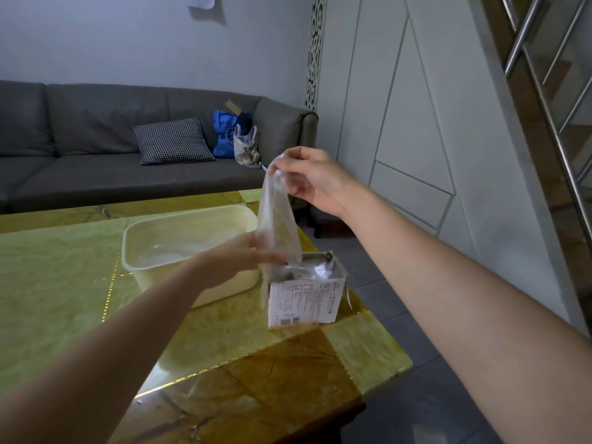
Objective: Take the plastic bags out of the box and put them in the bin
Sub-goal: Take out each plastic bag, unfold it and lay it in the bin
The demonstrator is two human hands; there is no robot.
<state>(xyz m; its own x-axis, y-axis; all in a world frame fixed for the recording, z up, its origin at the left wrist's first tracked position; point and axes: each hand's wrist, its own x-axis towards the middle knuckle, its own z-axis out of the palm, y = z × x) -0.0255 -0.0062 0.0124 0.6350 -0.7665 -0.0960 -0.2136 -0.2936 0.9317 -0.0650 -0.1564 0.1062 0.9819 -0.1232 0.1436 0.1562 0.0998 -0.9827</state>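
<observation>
A person's right hand (315,179) pinches the top of a thin, clear plastic bag (278,219), holding it up above a small white printed cardboard box (306,304). The left hand (253,254) grips the same bag lower down, just over the box's open top, where more crumpled clear plastic (312,267) sits inside. A cream rectangular plastic bin (192,251) stands just left of the box on a glossy yellow-green marble table (64,283).
</observation>
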